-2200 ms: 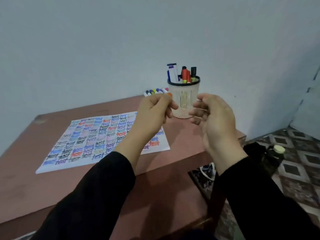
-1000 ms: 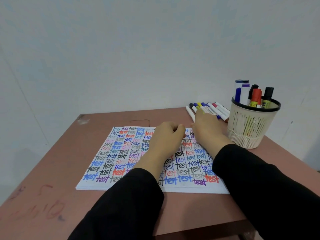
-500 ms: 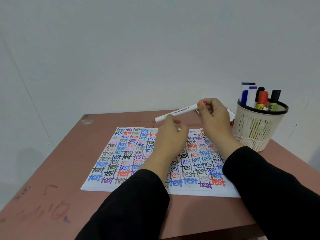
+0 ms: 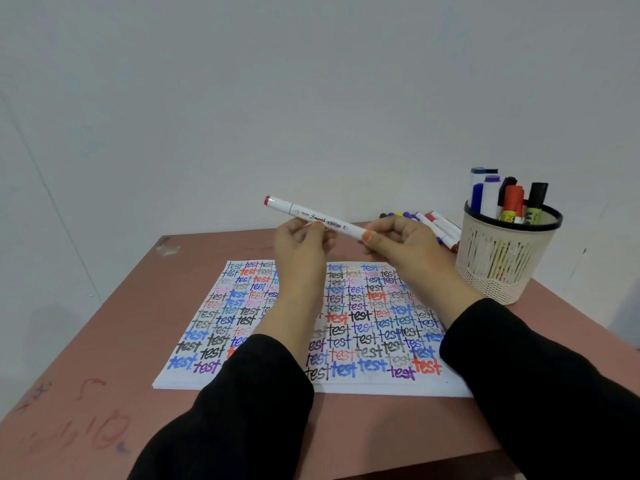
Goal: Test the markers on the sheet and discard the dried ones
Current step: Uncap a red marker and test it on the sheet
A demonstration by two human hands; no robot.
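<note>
White slim marker (image 4: 301, 212), red-capped, is held tilted above the far edge of the sheet (image 4: 367, 327). Left hand (image 4: 302, 245) pinches mid-barrel; right hand (image 4: 405, 245) grips the other end. Sheet flat, dense with coloured "test" words. Bare matte brown surface (image 4: 104, 341) to its left. Cream mesh cup (image 4: 502, 271) stands right, loose markers (image 4: 438, 225) just beside it.

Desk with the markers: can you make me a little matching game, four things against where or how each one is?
1. white marker
2. sheet
3. mesh cup
4. loose markers

A. lying in a row at the far edge of the table
B. pinched between left hand and right hand
C. standing on the right, markers upright inside
D. lying flat, covered in the word "test"

Pairs: 1-B, 2-D, 3-C, 4-A.
</note>
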